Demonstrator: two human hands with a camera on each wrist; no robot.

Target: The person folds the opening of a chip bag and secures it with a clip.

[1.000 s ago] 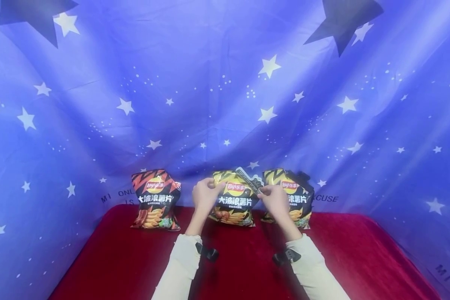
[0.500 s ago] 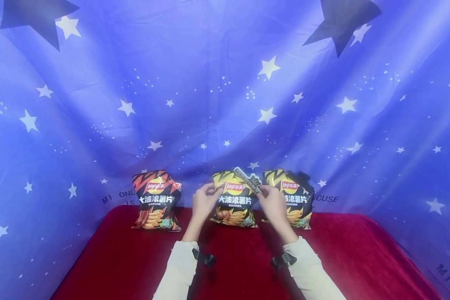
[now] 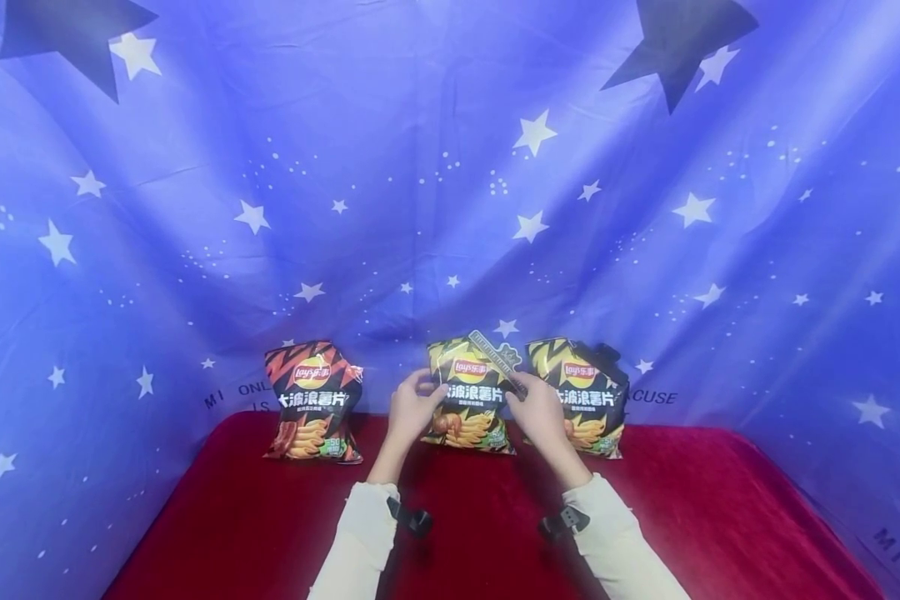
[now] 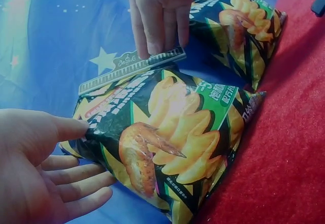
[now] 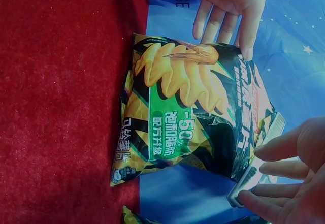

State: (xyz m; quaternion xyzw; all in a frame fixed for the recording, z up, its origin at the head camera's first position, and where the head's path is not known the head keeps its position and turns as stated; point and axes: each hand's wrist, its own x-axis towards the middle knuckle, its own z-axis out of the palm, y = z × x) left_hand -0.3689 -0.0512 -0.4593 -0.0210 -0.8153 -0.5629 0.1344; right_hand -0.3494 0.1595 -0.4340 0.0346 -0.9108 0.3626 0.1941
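Observation:
A yellow-and-black chip bag (image 3: 471,417) stands upright between my hands. A bag clip (image 3: 495,352) with a piano-key pattern lies slantwise across its upper right corner. In the right wrist view, my right hand (image 5: 299,170) pinches the clip's lower end between thumb and fingers. My left hand (image 4: 40,168) is at the bag's left side in the left wrist view. Its thumb touches the bag's front, and the other fingers extend loosely along the edge. Whether the clip's jaws close over the bag's corner cannot be seen.
A red-and-black chip bag (image 3: 311,417) stands to the left. Another yellow-and-black chip bag (image 3: 588,408) is at the right, partly behind my right hand, with a black clip (image 3: 603,358) at its upper corner. Red cloth (image 3: 465,533) covers the table before a blue starry curtain (image 3: 390,167).
My right hand has shifted slightly left and down along the clip. The clip has turned a little on the bag's corner. My left hand has dropped slightly.

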